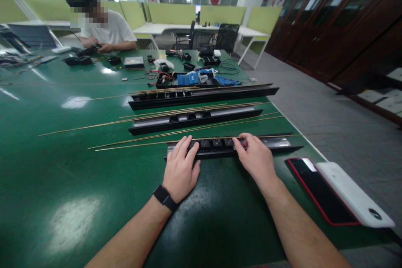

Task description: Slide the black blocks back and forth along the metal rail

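A black channel (282, 149) with a shiny inner face lies across the green table. Several small black blocks (217, 143) sit in a row inside it. Over its left end rests my left hand (181, 169), fingers spread and touching the blocks. My right hand (255, 157) is at the channel's middle, thumb and index finger pinched around a thin brass rod (141, 145) that runs along the back edge. Two more channels (194, 122), (204, 97) lie behind, with black blocks in them and loose brass rods on and beside them.
A red-edged phone (323, 190) and a white device (354, 194) lie at the right table edge. Farther back are a black tray with blue parts (188, 78), cables and small black boxes. Across the table sits a person (108, 29) handling something dark.
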Demonstrator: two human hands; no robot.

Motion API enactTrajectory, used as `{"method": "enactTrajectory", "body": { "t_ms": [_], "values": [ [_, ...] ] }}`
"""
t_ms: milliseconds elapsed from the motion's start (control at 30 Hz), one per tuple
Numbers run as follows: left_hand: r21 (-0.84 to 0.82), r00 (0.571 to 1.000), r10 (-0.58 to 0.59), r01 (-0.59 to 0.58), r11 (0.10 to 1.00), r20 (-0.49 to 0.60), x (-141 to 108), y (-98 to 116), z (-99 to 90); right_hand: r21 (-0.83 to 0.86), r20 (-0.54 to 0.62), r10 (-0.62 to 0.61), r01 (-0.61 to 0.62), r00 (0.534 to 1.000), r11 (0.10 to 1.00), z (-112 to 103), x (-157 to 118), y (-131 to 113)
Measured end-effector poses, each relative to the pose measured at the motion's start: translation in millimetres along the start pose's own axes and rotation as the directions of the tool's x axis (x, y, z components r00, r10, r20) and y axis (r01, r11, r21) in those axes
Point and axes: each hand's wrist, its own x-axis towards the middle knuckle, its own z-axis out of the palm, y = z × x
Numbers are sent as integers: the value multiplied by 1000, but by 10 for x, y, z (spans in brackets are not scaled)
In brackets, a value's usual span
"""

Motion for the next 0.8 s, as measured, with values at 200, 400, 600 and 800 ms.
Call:
{"method": "enactTrajectory", "body": {
  "t_ms": [200,400,600,800],
  "values": [
    [3,1000,-3,3,1000,10,1,8,-8,-13,-19,-16,15,1000,1000,20,-7,25],
    [4,1000,2,-2,1000,3,5,17,-25,-25,-6,-21,21,1000,999,23,-2,39],
    [0,1000,3,-3,1000,8,7,13,-20,-26,4,-13,13,1000,1000,9,0,32],
    [-2,1000,4,-4,1000,0,3,3,-12,-22,-17,-27,27,999,999,17,0,31]
  ]
}}
